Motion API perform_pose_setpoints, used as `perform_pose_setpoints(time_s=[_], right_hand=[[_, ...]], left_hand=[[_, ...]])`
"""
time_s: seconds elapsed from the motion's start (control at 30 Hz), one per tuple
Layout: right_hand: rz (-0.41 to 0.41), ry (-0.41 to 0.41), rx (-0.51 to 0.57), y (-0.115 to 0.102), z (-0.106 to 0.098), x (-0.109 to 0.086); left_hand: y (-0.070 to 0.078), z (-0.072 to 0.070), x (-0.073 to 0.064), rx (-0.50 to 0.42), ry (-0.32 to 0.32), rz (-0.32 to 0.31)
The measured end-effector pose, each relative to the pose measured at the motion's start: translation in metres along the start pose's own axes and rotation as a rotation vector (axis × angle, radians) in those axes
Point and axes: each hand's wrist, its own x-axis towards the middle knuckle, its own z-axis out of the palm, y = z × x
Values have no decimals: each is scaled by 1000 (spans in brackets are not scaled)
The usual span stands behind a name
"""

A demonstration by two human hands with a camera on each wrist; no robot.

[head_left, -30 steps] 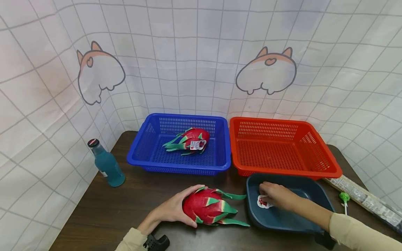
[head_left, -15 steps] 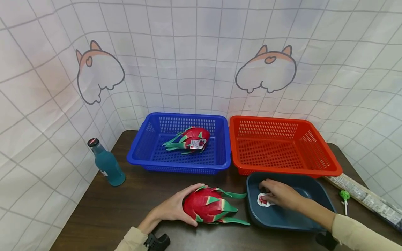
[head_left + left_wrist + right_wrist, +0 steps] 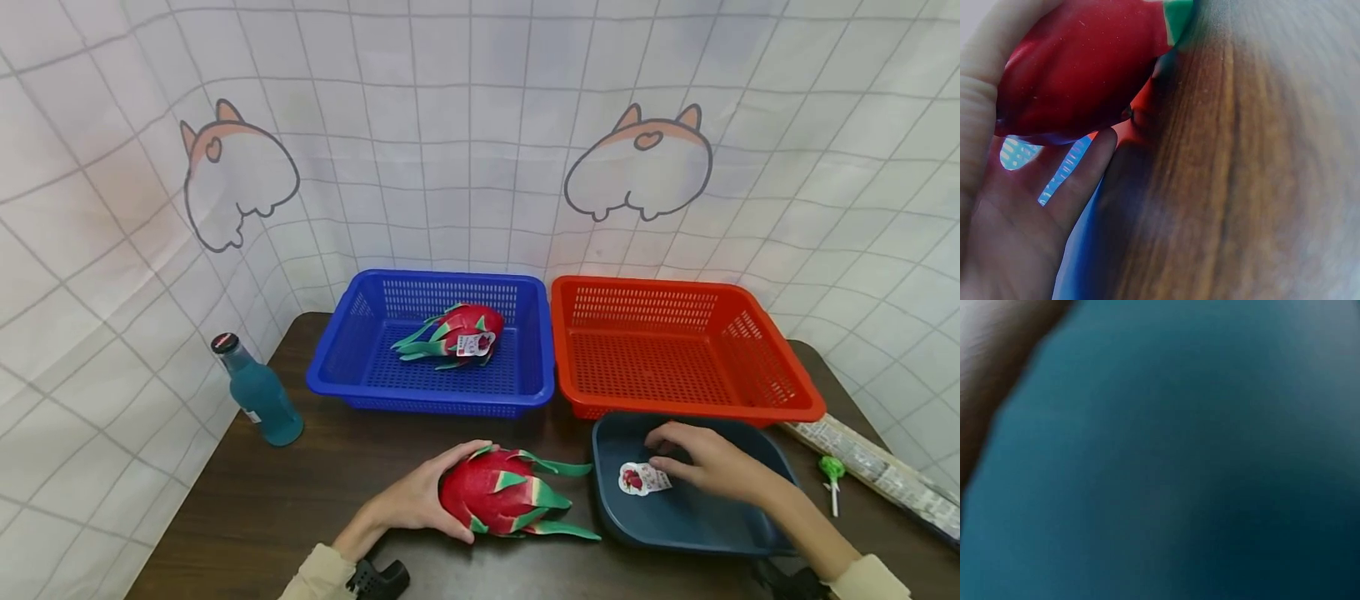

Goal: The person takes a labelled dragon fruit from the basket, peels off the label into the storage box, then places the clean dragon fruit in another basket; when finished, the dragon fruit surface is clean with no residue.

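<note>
My left hand (image 3: 422, 498) grips the rounded end of a red toy dragon fruit (image 3: 498, 493) that lies on the table, green leaf tips pointing right. In the left wrist view, the thumb and fingers curve around the red dragon fruit (image 3: 1079, 69) just over the wood. Inside the dark blue tub (image 3: 693, 533), a small white paper tag (image 3: 643, 479) with a red fruit picture lies flat. Over the tub hovers my right hand (image 3: 708, 467), thumb and fingers apart with nothing between them, close to the tag's right end. The right wrist view is mostly blurred blue tub (image 3: 1147, 425).
A blue basket (image 3: 429, 403) at the back holds another tagged dragon fruit (image 3: 474, 325). Beside it stands a red basket (image 3: 697, 410), right behind the tub. On the left is a teal bottle (image 3: 262, 396); on the right are a green lollipop (image 3: 832, 468) and a long wrapped strip (image 3: 877, 467).
My right hand has moved right, off the tag, and its fingers have spread, leaving the tag in the tub. The left hand and its dragon fruit stay in place.
</note>
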Motion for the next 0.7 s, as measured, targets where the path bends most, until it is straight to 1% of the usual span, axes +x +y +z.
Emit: perform_pose_setpoints(time_s=[0.03,0.1,0.17,0.27,0.33,0.4,0.43,0.5,0.57,0.63,0.7], right_hand=[[9,5,29,-1,-4,-4],[32,42,77,-3,-11,-12],[51,108,123,-5,-19,-21],[45,249,222,-6,-32,-33],[18,348,321,-4,-41,-39],[16,456,370,-1,-49,-45],[26,512,372,1,-52,-48],[76,609,358,5,-59,-54],[167,685,295,11,-63,-59],[235,728,264,21,-66,-65],[291,741,261,32,-66,-71]], left_hand=[[0,0,0,9,2,2],[-1,0,0,20,5,13],[-2,1,0,27,7,22],[-2,0,1,27,8,20],[-1,0,1,28,8,14],[-2,0,1,27,5,11],[-2,0,1,29,4,14],[-2,0,0,28,4,17],[-3,0,0,29,5,21],[-2,0,0,30,5,18],[-2,-1,0,29,5,13]])
